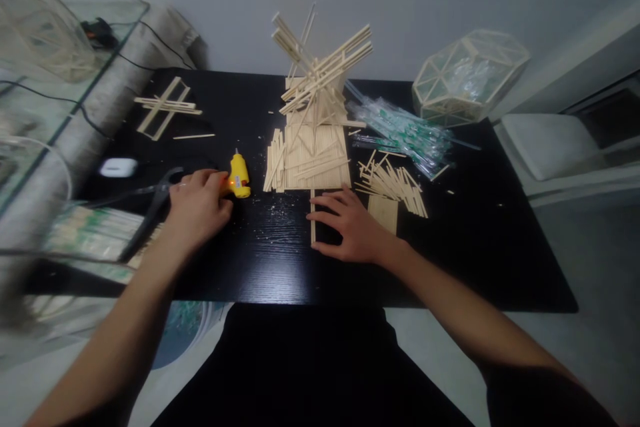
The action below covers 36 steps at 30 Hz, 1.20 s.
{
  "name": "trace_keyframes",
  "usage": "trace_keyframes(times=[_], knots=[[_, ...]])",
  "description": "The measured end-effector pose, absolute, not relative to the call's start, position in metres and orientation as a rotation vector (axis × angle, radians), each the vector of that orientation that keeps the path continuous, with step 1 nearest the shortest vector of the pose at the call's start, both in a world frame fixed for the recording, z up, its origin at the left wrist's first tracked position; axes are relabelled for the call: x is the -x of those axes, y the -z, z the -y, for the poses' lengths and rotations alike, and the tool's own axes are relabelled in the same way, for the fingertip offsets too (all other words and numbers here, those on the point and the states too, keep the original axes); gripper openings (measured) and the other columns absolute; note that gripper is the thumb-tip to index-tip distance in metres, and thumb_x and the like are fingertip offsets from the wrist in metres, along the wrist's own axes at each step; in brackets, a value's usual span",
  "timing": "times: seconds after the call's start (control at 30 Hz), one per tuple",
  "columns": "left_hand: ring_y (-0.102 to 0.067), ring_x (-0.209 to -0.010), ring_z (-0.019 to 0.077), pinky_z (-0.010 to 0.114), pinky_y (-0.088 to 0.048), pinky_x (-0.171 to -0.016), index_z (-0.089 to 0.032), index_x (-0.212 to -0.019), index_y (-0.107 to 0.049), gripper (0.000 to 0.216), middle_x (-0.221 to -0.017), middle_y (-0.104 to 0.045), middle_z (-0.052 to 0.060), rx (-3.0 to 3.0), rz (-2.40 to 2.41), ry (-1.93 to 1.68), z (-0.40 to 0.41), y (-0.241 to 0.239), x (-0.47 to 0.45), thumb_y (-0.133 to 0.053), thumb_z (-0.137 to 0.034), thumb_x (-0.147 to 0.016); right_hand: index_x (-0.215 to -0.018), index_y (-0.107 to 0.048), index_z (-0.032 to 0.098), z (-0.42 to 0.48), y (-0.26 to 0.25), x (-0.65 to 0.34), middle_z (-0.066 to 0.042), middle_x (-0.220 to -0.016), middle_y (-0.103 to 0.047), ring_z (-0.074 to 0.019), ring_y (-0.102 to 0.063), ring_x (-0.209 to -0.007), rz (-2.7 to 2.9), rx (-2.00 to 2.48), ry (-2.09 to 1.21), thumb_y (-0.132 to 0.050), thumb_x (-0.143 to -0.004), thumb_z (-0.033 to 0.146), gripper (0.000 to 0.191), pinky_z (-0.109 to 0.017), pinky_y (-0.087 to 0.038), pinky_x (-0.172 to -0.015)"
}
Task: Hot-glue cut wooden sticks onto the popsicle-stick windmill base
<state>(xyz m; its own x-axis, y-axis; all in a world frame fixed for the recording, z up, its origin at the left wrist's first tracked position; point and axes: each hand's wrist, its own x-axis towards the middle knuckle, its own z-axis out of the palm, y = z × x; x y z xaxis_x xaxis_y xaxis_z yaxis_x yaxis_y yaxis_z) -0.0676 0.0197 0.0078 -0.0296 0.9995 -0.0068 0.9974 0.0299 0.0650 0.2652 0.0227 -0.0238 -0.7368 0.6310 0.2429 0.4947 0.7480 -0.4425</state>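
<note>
On the black table (260,260) my left hand (197,203) is curled around the handle end of a yellow glue gun (239,176), whose tip glows orange. My right hand (350,223) lies flat with fingers spread, pressing on a thin wooden stick (313,223) that runs toward me. Just beyond both hands sits a flat panel of glued sticks (310,157), and behind it rises a windmill-like stick structure (320,73).
A loose pile of short sticks (395,183) lies right of my right hand. Clear plastic packets (405,130) and a faceted stick-and-film dome (467,77) stand at the back right. Black pliers (150,213), a white small case (118,167) and a stick frame (167,107) lie left.
</note>
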Motion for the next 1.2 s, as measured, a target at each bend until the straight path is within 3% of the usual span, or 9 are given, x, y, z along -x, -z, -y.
trace_keyframes(times=[0.17, 0.4, 0.6, 0.77, 1.03, 1.2], knots=[[-0.063, -0.121, 0.0477, 0.066, -0.050, -0.100, -0.013, -0.136, -0.063, 0.053, -0.133, -0.063, 0.025, -2.157, -2.208, -0.028, -0.025, -0.010, 0.069, -0.054, -0.024, -0.085, -0.129, -0.073, 0.023, -0.023, 0.026, -0.265, -0.010, -0.145, -0.067, -0.0359, -0.057, -0.135, 2.557, 0.840, -0.502, -0.076, -0.092, 0.047, 0.044, -0.068, -0.024, -0.129], [-0.069, -0.102, 0.0363, 0.051, -0.058, -0.087, -0.016, -0.127, -0.063, 0.042, -0.131, -0.061, 0.020, -2.121, -2.178, -0.268, -0.013, -0.025, 0.069, -0.061, -0.029, -0.087, -0.128, -0.073, 0.022, -0.022, 0.028, -0.264, -0.009, -0.145, -0.069, -0.0358, -0.056, -0.138, 2.557, 0.838, -0.500, -0.075, -0.092, 0.046, 0.043, -0.068, -0.019, -0.131], [-0.067, -0.087, 0.0261, 0.041, -0.055, -0.082, -0.024, -0.107, -0.064, 0.024, -0.096, -0.066, 0.007, -2.134, -1.906, -0.629, 0.000, -0.028, 0.055, -0.057, -0.046, -0.099, -0.129, -0.073, 0.022, -0.022, 0.026, -0.264, -0.010, -0.143, -0.070, -0.0338, -0.056, -0.139, 2.566, 0.820, -0.517, -0.074, -0.094, 0.044, 0.041, -0.067, -0.014, -0.132], [-0.066, -0.081, 0.0228, 0.036, -0.052, -0.076, -0.023, -0.101, -0.063, 0.026, -0.091, -0.066, 0.004, -2.034, -1.780, -0.692, 0.005, -0.023, 0.035, -0.058, -0.049, -0.100, -0.131, -0.071, 0.022, -0.021, 0.025, -0.262, -0.011, -0.143, -0.069, -0.0308, -0.059, -0.139, 2.574, 0.798, -0.544, -0.072, -0.096, 0.041, 0.040, -0.066, -0.007, -0.133], [-0.064, -0.077, 0.0201, 0.033, -0.051, -0.074, -0.022, -0.098, -0.062, 0.029, -0.087, -0.065, 0.002, -2.030, -1.651, -0.630, 0.007, -0.024, 0.021, -0.057, -0.050, -0.102, -0.132, -0.069, 0.017, -0.021, 0.024, -0.262, -0.015, -0.143, -0.068, -0.0285, -0.060, -0.139, 2.580, 0.760, -0.508, -0.070, -0.097, 0.040, 0.042, -0.057, -0.027, -0.131], [-0.064, -0.074, 0.0194, 0.033, -0.051, -0.073, -0.022, -0.093, -0.060, 0.031, -0.084, -0.065, 0.001, -2.040, -1.619, -0.566, 0.005, -0.024, 0.016, -0.055, -0.051, -0.103, -0.133, -0.069, 0.016, -0.021, 0.024, -0.261, -0.016, -0.143, -0.068, -0.0288, -0.059, -0.140, 2.570, 0.751, -0.522, -0.070, -0.097, 0.038, 0.043, -0.055, -0.032, -0.130]])
